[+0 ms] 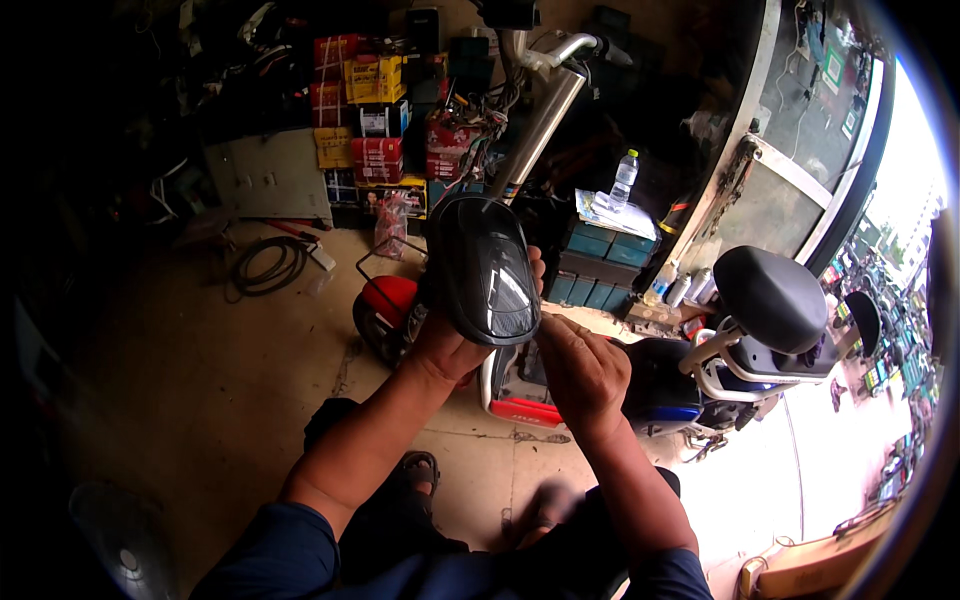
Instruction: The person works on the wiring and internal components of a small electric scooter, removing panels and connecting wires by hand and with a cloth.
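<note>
My left hand (450,350) grips a glossy black oval housing (482,270) from underneath, with fingertips showing past its right side. My right hand (590,370) has its fingers bunched at the housing's lower right edge; whether they pinch the rim or something small there is hidden. Behind the housing stand a scooter's steel steering column (540,125) with bent handlebar and cables, a red front fender (385,305), and a red-sided footboard (520,408). A dark seat (770,300) with white tubular frame is at the right.
Stacked boxes (375,160) line the back. Teal batteries (600,245) carry papers and a water bottle (623,182). A coiled cable (268,268) lies on the left floor. A fan (125,540) sits lower left. A doorframe (800,175) opens onto bright daylight at right.
</note>
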Tool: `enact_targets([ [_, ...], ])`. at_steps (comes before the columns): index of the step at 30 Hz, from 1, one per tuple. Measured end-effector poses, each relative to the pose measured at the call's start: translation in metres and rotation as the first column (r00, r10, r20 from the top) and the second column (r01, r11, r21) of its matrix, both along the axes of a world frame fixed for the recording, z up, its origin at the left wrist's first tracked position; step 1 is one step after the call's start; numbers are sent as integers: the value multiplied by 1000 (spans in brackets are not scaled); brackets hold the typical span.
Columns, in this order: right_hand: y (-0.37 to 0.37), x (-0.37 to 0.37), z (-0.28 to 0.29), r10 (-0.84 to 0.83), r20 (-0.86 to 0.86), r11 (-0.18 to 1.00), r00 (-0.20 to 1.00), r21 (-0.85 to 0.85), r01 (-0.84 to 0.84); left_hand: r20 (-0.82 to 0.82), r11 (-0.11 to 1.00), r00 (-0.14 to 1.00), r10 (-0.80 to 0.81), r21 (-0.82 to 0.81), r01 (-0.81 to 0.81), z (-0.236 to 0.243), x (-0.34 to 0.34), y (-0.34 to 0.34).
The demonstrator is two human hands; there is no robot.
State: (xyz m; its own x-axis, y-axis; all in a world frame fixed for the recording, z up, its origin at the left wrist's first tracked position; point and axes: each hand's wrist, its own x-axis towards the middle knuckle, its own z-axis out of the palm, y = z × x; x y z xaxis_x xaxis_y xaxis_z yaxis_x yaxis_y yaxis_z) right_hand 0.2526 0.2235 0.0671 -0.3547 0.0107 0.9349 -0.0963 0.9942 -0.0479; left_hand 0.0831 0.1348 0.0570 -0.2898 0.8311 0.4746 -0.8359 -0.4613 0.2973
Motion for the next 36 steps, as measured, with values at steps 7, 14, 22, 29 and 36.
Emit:
enact_targets([
  [7, -2, -1, -1, 36, 42, 996, 998, -79, -32, 8, 999, 999, -49, 18, 49, -1, -6, -2],
  [14, 8, 7, -12, 257, 331, 742, 908, -669, 33, -463, 868, 806, 368, -139, -476, -15, -29, -5],
  [22, 17, -13, -8, 559, -122, 117, 820, -968, -224, -799, 387, 117, 590, 152, -909, -11, -22, -3],
  [29, 21, -29, -20, 530, -111, 184, 840, -953, -242, -802, 354, 65, 594, 188, -916, -15, -25, -3],
  [36, 18, -29, -23, 507, -117, 231, 854, -936, -265, -804, 419, 149, 576, 134, -898, -22, -30, -2],
])
